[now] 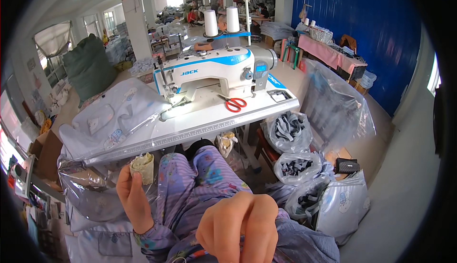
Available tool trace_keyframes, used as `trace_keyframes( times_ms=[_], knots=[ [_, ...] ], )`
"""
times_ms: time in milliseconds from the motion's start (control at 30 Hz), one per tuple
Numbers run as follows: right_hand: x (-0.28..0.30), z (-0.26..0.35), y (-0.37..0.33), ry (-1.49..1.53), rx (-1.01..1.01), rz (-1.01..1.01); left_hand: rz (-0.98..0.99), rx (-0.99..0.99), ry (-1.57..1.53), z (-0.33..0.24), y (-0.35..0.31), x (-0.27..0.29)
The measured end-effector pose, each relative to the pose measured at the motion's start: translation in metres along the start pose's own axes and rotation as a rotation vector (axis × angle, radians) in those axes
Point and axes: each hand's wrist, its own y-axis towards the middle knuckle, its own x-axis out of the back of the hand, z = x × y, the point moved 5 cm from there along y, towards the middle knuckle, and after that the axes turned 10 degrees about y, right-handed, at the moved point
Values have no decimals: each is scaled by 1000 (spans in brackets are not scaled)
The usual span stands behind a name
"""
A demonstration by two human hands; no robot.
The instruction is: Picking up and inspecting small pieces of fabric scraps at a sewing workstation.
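My left hand is raised over my lap, its fingers and thumb closed round a pale, rolled flatbread wrap with a crumpled top edge. Large and close in the lower middle is my right hand, its fingers bent and pressed together; whatever they hold, if anything, is hidden. Beyond my knees stands a white and blue sewing machine on its table. Red-handled scissors lie on the table by the machine's base. Grey printed fabric is spread over the table's left part, reaching the needle area.
Two white thread cones stand behind the machine. Plastic bags of dark fabric strips sit to my right, beside folded grey pieces and a black case. A green sack stands far left. Another person sits behind the machine.
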Motion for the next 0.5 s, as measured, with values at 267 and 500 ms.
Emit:
trace_keyframes(
  times_ms=[267,500],
  knots=[
    [2,0,1,1,45,19,10,3,12,-3,-1,-1],
    [5,-1,1,40,60,68,6,-5,-8,-3,-1,0]
  ],
)
